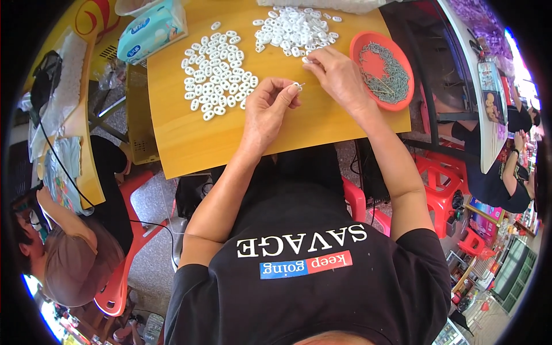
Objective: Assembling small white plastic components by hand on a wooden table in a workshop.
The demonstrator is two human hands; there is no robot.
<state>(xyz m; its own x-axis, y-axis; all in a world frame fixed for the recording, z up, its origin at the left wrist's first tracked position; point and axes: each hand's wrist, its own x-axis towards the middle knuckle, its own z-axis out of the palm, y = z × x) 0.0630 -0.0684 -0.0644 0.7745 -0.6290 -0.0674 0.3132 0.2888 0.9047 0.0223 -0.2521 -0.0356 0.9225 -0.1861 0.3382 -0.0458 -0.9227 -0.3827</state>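
My left hand (268, 110) is closed in a pinch over the near middle of the yellow table. Between its thumb and forefinger is a small white plastic piece (296, 85) with a thin metal screw sticking out to the right. Farther right, my right hand (340, 79) pinches another small white piece (306, 60) at the near edge of a heap of white pieces (293, 29). To the left of my left hand lies a spread of white oval two-hole pieces (215, 75). A red oval dish (411, 80) of grey screws (384, 68) stands beside my right hand.
A blue tissue pack (154, 31) stands at the table's far left corner. On the left, a person in a brown shirt (80, 264) sits at another table. Red plastic stools (440, 181) and a white-edged table (489, 115) are on the right, with other people beyond.
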